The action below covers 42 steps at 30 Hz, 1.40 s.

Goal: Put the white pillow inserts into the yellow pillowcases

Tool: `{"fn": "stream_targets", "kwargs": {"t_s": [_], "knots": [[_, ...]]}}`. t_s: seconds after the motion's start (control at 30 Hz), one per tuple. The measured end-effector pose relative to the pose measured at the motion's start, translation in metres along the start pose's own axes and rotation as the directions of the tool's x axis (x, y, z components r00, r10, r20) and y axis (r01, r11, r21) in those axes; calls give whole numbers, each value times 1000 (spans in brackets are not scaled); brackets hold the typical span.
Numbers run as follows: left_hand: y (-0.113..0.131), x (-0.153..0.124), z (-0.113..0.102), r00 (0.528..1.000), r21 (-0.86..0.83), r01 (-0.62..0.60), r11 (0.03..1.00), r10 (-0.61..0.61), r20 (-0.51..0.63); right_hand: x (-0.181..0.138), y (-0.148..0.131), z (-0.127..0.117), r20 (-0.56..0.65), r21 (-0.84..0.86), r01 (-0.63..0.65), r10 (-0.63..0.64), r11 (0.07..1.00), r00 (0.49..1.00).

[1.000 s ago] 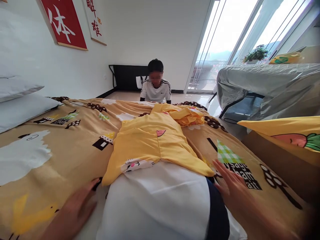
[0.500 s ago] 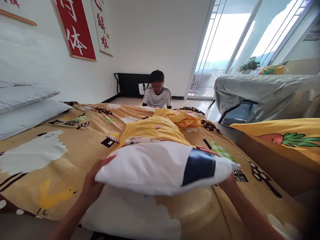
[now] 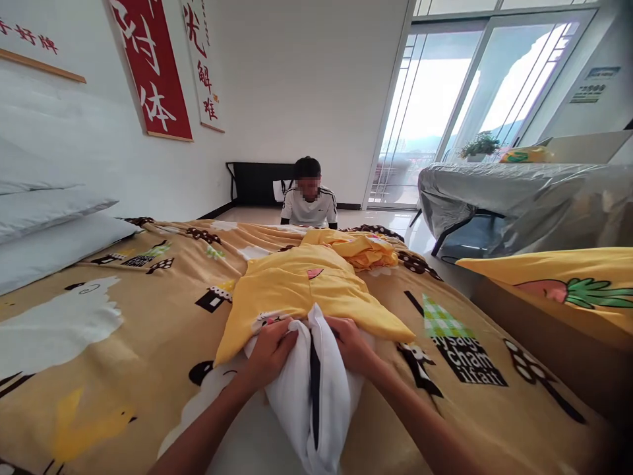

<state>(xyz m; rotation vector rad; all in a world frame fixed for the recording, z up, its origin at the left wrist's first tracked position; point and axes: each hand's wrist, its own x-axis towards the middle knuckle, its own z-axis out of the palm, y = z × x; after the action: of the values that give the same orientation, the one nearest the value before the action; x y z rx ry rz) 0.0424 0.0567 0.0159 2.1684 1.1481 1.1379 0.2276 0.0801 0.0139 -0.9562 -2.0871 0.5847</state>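
Observation:
Folded lengthwise between my hands is a white pillow (image 3: 289, 402), a dark strip showing down the crease. My left hand (image 3: 271, 351) is closed on the far left side of the fold, thumb on top. On the opposite side my right hand (image 3: 352, 344) grips the pillow, its fingertips partly hidden. Just beyond, a yellow pillowcase (image 3: 277, 284) with a small watermelon print lies flat, its near edge meeting the pillow's far end. I cannot tell whether the pillow's tip is inside it. More crumpled yellow fabric (image 3: 368, 251) lies behind.
A tan patterned blanket (image 3: 163, 310) covers the bed. White pillows (image 3: 54, 241) are stacked at left. At right a cardboard box (image 3: 524, 323) holds a yellow carrot-print pillow (image 3: 583, 284); a plastic-covered table (image 3: 519, 191) stands behind. A person (image 3: 309, 198) is beyond the bed's far edge.
The pillow was held flat and wide by its two ends. Now it is folded lengthwise, and my hands have come together at its far end by the pillowcase. The view has tilted up slightly.

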Motion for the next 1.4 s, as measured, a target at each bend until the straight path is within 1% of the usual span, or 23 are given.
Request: {"fn": "stream_targets", "kwargs": {"t_s": [0.1, 0.2, 0.3, 0.37, 0.43, 0.53, 0.57, 0.63, 0.77, 0.8, 0.87, 0.9, 0.93, 0.97, 1.0, 1.03, 1.07, 1.1, 1.13, 1.17, 1.23, 1.3, 1.4], "knots": [[1, -10, -3, 999, 45, 36, 998, -35, -4, -6, 10, 5, 95, -19, -11, 13, 1000, 995], [12, -8, 0, 993, 86, 41, 995, -31, -116, -7, 11, 4, 104, -4, 34, -33, 999, 994], [22, -3, 10, 980, 16, 15, 1000, -11, -199, -10, 10, 3, 88, 2, 73, -72, 997, 994], [26, 1, 15, 983, -52, 2, 999, -11, -182, -14, 11, 3, 86, -15, 94, -92, 995, 992], [30, 5, 17, 993, -28, 34, 999, -37, -116, -20, 13, 4, 74, -57, 126, -122, 990, 990], [35, 10, 18, 994, 129, 110, 985, -113, 13, -29, 14, 8, -7, -170, 177, -181, 969, 983], [37, 11, 18, 991, 159, 118, 980, -127, 46, -32, 15, 9, -42, -209, 183, -195, 961, 980], [38, 12, 18, 989, 165, 99, 981, -115, 90, -35, 14, 10, -97, -260, 178, -209, 949, 973], [36, 14, 18, 994, 100, 59, 993, -68, 81, -40, 5, 2, -202, -308, 134, -203, 942, 958], [35, 15, 18, 994, 89, 70, 994, -77, 75, -42, -2, -1, -259, -329, 112, -204, 938, 944], [33, 21, 16, 990, 74, 121, 990, -126, 64, -51, -21, -9, -377, -378, 77, -230, 923, 897], [31, 25, 15, 986, 68, 154, 986, -157, 51, -57, -33, -12, -390, -406, 85, -257, 910, 884], [30, 31, 13, 983, 59, 180, 982, -182, 35, -64, -46, -14, -358, -438, 117, -292, 891, 887], [29, 36, 12, 980, 45, 197, 979, -197, 17, -71, -58, -15, -278, -475, 175, -335, 862, 900], [27, 42, 10, 979, 29, 205, 978, -205, -1, -77, -69, -14, -160, -511, 254, -381, 821, 910], [26, 48, 10, 978, 9, 208, 978, -208, -18, -82, -77, -12, -37, -540, 333, -417, 773, 908], [25, 54, 10, 977, -14, 210, 978, -211, -37, -85, -83, -8, 58, -566, 386, -432, 729, 900], [24, 59, 11, 975, -40, 214, 976, -216, -54, -86, -86, -3, 103, -595, 398, -424, 698, 900], [23, 63, 12, 972, -60, 222, 973, -226, -71, -85, -87, 3, 97, -629, 367, -399, 685, 912], [22, 66, 14, 967, -70, 232, 970, -238, -88, -83, -86, 10, 53, -659, 297, -351, 691, 935], [19, 68, 20, 960, -56, 251, 966, -256, -114, -74, -79, 26, -98, -676, 106, -232, 729, 968], [14, 67, 24, 957, -19, 264, 964, -265, -119, -65, -72, 40, -213, -653, -33, -142, 757, 967], [5, 66, 26, 963, -2, 259, 966, -259, -79, -54, -64, 51, -258, -648, -114, -75, 753, 963]]}}
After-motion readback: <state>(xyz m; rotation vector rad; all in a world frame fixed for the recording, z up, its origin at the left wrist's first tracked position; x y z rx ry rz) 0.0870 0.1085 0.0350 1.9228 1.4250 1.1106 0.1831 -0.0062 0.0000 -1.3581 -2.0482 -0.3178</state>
